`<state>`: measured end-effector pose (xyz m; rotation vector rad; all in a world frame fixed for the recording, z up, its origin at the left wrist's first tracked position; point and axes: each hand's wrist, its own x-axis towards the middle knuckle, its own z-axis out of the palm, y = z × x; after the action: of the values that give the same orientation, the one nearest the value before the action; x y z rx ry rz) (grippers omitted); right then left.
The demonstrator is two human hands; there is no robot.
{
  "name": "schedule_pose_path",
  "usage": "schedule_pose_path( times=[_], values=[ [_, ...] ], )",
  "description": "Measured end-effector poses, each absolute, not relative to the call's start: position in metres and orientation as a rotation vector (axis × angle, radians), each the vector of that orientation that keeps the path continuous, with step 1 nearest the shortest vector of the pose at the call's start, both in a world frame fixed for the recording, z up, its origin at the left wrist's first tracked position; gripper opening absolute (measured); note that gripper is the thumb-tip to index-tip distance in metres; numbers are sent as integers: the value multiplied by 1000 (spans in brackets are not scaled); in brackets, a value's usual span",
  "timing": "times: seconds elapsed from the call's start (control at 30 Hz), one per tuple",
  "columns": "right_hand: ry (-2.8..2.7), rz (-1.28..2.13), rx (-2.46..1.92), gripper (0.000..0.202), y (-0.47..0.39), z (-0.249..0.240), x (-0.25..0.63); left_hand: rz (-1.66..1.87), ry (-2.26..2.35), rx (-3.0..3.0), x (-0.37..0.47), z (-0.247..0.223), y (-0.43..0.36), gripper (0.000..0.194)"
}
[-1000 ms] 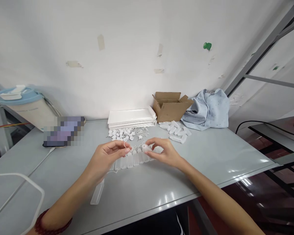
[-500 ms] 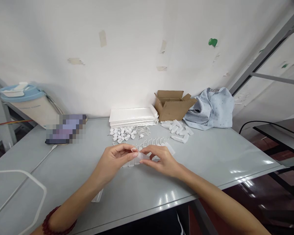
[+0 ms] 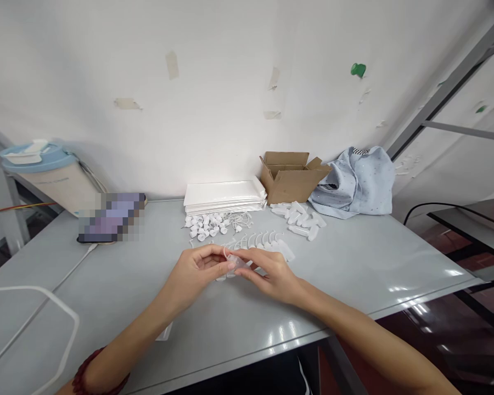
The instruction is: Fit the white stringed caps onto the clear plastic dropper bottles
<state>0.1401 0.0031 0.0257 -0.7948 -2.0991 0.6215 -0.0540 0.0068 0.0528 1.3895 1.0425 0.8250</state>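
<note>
Both hands meet over the middle of the table around a small translucent plastic bottle (image 3: pixel 239 264). My right hand (image 3: pixel 273 273) is closed on the bottle's body from the right, thumb below and fingers above. At its left end, my left hand (image 3: pixel 196 275) pinches with thumb and fingertips; a thin curved white tube (image 3: pixel 225 252) sticks up there. The fingers hide how tube and bottle meet. Just beyond the hands lies a row of similar bottles (image 3: pixel 286 250) with curved tubes (image 3: pixel 265 237). Part of another clear piece (image 3: pixel 165 333) shows beside my left forearm.
Behind the row lie white caps (image 3: pixel 206 224), thin tubes (image 3: pixel 242 220) and loose bottles (image 3: pixel 302 218). White flat packs (image 3: pixel 224 196), an open cardboard box (image 3: pixel 291 186) and a blue cloth bag (image 3: pixel 356 184) stand along the wall. Left are a phone (image 3: pixel 113 216) and a blue-lidded container (image 3: pixel 51 175).
The held bottle has turned slightly in my fingers, and its curved tube now shows above my left fingertips. Both hands remain together in nearly the same place.
</note>
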Motion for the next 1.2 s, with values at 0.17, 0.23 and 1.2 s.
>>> schedule_pose_path(
  times=[0.17, 0.23, 1.2],
  values=[
    [-1878, 846, -883, 25, 6, 26, 138, 787, 1166, 1546, -60, 58, 9, 25],
    [-1718, 1058, -929, 26, 8, 27, 137, 840, 1276, 1743, -63, 61, 8, 22],
    [-1445, 1408, -961, 29, -1, 30, 123, 988, 1207, 2648, -50, 49, -4, 32]
  ],
)
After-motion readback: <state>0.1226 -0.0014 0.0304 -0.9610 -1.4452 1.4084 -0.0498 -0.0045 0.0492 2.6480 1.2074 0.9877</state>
